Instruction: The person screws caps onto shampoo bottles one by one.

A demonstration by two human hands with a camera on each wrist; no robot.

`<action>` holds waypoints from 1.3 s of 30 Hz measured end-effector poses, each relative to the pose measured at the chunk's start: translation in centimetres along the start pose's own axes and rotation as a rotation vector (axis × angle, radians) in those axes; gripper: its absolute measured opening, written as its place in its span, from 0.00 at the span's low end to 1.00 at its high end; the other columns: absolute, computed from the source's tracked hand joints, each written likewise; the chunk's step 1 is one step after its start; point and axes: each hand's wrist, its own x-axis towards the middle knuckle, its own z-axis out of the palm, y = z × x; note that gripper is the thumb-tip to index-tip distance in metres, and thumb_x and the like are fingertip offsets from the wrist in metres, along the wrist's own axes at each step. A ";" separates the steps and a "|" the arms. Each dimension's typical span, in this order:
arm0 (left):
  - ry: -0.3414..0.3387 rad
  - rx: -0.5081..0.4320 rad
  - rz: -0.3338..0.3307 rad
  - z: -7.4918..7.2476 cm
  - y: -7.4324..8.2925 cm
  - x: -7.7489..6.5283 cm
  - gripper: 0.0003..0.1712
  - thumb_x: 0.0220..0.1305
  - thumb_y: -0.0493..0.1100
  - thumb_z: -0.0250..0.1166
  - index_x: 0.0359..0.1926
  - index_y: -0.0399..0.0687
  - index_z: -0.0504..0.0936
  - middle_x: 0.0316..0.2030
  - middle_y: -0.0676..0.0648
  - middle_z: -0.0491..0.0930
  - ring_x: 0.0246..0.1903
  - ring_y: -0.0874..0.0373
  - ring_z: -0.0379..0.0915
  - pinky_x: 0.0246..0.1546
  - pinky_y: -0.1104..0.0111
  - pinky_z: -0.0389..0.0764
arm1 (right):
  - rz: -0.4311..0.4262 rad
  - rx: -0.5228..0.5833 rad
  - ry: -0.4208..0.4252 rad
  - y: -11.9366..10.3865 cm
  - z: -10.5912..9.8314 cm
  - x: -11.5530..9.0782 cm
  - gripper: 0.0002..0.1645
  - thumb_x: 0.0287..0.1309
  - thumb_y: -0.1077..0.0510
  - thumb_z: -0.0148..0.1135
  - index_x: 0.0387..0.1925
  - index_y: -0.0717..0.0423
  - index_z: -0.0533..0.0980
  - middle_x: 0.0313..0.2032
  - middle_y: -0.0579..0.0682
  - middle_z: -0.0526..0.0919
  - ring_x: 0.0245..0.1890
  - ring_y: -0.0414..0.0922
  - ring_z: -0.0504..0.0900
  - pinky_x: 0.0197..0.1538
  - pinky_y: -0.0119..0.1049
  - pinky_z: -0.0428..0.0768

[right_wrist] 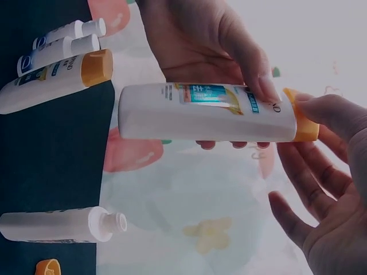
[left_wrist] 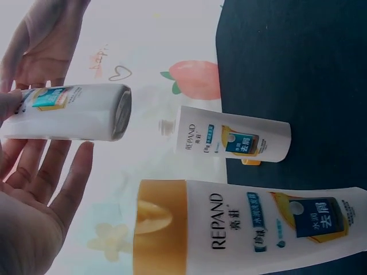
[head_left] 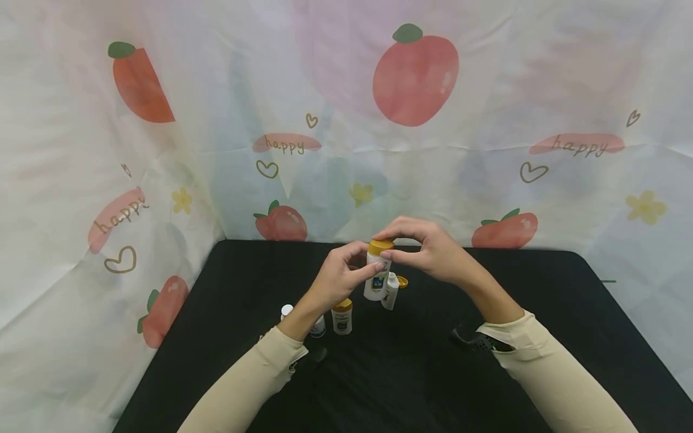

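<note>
A white shampoo bottle [head_left: 377, 284] with a yellow cap [right_wrist: 307, 130] is held up between both hands, upright in the head view. My left hand [head_left: 341, 273] grips its body, thumb [right_wrist: 265, 89] across the front and fingers behind. On the cap, my right hand [head_left: 433, 249] pinches with thumb and fingers; the cap sits on the bottle. Just behind stands an uncapped white bottle [left_wrist: 235, 138], its bare neck showing in the right wrist view. A loose yellow cap [head_left: 402, 281] lies beside that one.
Another shampoo bottle [left_wrist: 258, 229] with a yellow cap stands nearer, to the left. Two white-capped bottles [right_wrist: 63, 34] are beyond it, partly hidden by my left forearm in the head view. Everything stands on a black table [head_left: 411, 385] in front of a fruit-printed curtain [head_left: 346, 90].
</note>
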 end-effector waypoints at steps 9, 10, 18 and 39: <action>0.002 0.052 0.020 -0.2 0.1 0.0 0.10 0.68 0.45 0.69 0.47 0.47 0.84 0.37 0.50 0.81 0.38 0.59 0.77 0.41 0.66 0.82 | 0.018 -0.012 0.031 -0.9 0.5 -0.1 0.20 0.59 0.72 0.69 0.53 0.60 0.83 0.44 0.51 0.83 0.45 0.43 0.79 0.50 0.32 0.78; 0.001 0.056 0.024 -0.2 0.2 0.0 0.09 0.68 0.44 0.69 0.46 0.47 0.84 0.37 0.50 0.81 0.38 0.59 0.76 0.41 0.67 0.82 | 0.013 -0.008 0.031 -1.1 0.5 0.0 0.20 0.58 0.73 0.68 0.53 0.61 0.82 0.43 0.52 0.83 0.44 0.44 0.79 0.50 0.32 0.78; 0.013 0.090 0.040 -0.1 0.0 -0.2 0.09 0.68 0.44 0.70 0.45 0.47 0.84 0.34 0.50 0.79 0.34 0.58 0.74 0.37 0.67 0.79 | -0.013 -0.062 0.026 -0.4 0.7 -0.1 0.20 0.60 0.68 0.70 0.54 0.53 0.84 0.42 0.44 0.81 0.42 0.40 0.77 0.46 0.33 0.77; 0.019 0.084 -0.009 -0.3 -0.1 -0.2 0.12 0.68 0.46 0.70 0.49 0.48 0.85 0.40 0.51 0.83 0.40 0.58 0.78 0.40 0.56 0.80 | -0.014 -0.125 0.009 0.0 0.2 -0.5 0.21 0.63 0.64 0.69 0.57 0.50 0.83 0.43 0.40 0.80 0.42 0.38 0.78 0.44 0.34 0.78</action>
